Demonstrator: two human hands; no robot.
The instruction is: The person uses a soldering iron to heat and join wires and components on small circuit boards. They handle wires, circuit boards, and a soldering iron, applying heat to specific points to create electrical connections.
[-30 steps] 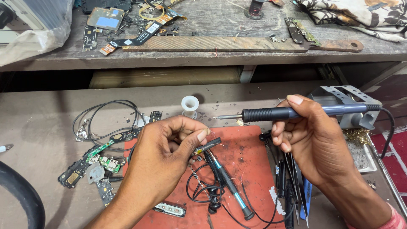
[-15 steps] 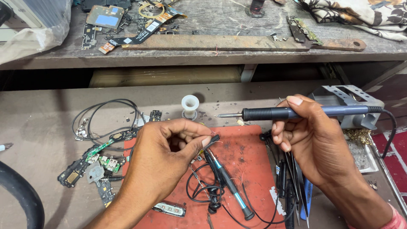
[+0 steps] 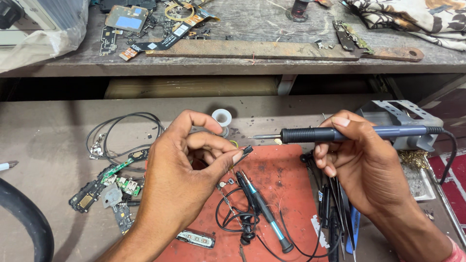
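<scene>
Two bare hands and forearms show, with no gloves, rings or watch on either. The left hand (image 3: 179,179) has short, trimmed nails and a bare wrist running off the lower edge. The right hand (image 3: 361,167) is likewise unadorned, its forearm ending at a narrow pink sleeve cuff (image 3: 456,252) in the bottom corner.
</scene>
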